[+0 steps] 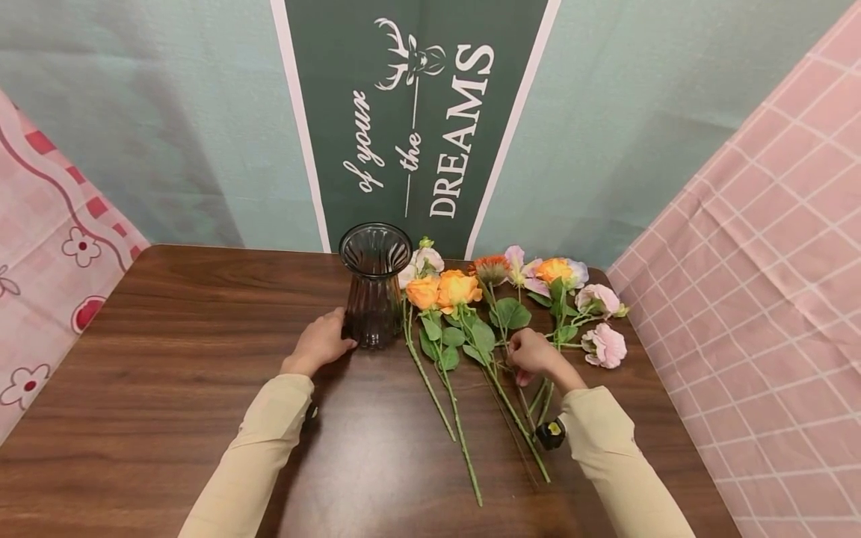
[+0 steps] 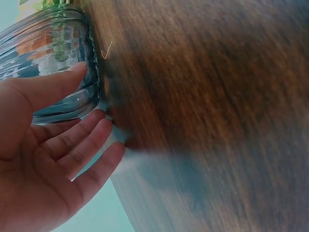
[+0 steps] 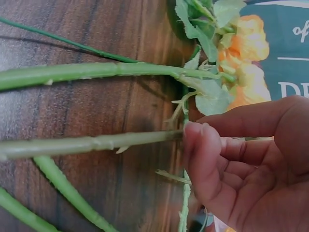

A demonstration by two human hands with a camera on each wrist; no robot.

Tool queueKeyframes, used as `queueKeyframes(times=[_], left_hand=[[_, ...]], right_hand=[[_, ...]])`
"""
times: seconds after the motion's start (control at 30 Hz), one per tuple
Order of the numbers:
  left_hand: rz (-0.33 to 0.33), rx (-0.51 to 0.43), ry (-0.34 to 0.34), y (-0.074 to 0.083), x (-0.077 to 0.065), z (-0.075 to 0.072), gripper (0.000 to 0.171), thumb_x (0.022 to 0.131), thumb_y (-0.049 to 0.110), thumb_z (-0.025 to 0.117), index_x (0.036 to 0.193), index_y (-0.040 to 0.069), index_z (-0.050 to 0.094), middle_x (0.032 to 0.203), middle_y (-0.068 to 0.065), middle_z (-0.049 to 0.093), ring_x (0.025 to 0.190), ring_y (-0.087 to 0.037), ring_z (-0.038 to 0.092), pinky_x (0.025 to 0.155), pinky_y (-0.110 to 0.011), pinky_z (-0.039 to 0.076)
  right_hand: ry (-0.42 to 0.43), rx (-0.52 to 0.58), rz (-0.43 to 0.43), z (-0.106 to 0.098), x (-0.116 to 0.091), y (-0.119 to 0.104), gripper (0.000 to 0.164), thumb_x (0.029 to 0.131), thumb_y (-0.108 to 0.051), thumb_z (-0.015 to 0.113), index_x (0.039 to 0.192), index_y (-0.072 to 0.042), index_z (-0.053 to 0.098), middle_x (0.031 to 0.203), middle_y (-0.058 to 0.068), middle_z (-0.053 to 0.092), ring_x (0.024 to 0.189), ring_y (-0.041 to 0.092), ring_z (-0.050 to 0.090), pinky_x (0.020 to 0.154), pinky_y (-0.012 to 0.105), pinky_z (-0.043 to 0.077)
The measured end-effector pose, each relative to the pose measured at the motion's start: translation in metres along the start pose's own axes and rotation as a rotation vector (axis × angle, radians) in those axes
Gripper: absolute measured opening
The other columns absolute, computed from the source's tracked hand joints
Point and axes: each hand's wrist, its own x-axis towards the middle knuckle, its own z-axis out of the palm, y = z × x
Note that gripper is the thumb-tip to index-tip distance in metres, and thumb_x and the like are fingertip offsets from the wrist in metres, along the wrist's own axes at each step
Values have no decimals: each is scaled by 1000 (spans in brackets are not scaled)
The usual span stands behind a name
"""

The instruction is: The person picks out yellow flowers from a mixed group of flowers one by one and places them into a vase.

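A dark, see-through fluted glass vase (image 1: pixel 374 299) stands upright at the table's back edge. My left hand (image 1: pixel 321 342) is at the left of its base. In the left wrist view the thumb (image 2: pixel 58 87) lies across the glass near the bottom, and the other fingers spread loosely beside it. My right hand (image 1: pixel 534 355) pinches a thin flower stem (image 3: pixel 96 144) between thumb and forefinger. This stem appears to lead to the orange-red flower (image 1: pixel 492 269); the hand partly hides it. Orange roses (image 1: pixel 459 290) lie just left of that hand.
Pink flowers (image 1: pixel 604 345) lie at the right, with a yellow-orange rose (image 1: pixel 554 270) and a lilac flower (image 1: pixel 521 269) behind. Pale blooms (image 1: pixel 427 259) lie beside the vase. Curtains hang behind and on both sides of the brown table (image 1: pixel 168 359).
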Motion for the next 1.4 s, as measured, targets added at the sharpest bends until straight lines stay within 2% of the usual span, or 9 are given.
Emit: queueKeyframes(times=[0.17,0.47,0.8,0.97,1.17,1.4], left_hand=[[2,-1,5,0,0,0,64,84,17,66,130,-13,36,122,-31,48,107,-44,49,85,-51,40],[9,-11,9,1,-1,1,62,83,17,66,129,-13,37,121,-30,49,108,-44,49,86,-51,39],[3,-6,3,0,-1,1,64,84,17,65,131,-14,34,124,-31,47,109,-44,48,88,-51,39],[4,-12,9,-1,-1,1,64,84,17,65,131,-14,35,123,-31,47,109,-44,48,87,-51,39],[0,-15,10,-1,0,1,64,85,17,65,131,-14,34,124,-31,46,110,-45,47,88,-51,38],[3,-17,10,-2,0,1,64,85,17,65,131,-14,34,124,-31,47,110,-44,47,88,-51,38]], right_hand=[[7,11,-33,-2,-3,0,13,77,9,52,67,0,51,48,9,52,38,16,54,45,35,49],[-12,51,-41,-5,-10,1,12,78,9,49,69,1,49,49,10,51,39,15,54,46,37,50],[-77,189,-59,-8,-16,-5,12,79,11,46,71,3,46,53,13,52,41,16,55,49,39,51],[-110,262,-66,-12,-20,-13,12,82,11,49,72,4,46,58,14,53,44,18,56,49,35,51],[-144,327,-68,-17,-23,-23,11,84,9,52,76,6,46,64,14,53,48,19,58,52,37,52],[-199,456,-57,-20,-22,-26,8,86,9,49,79,8,45,68,17,54,52,21,61,57,37,52]])
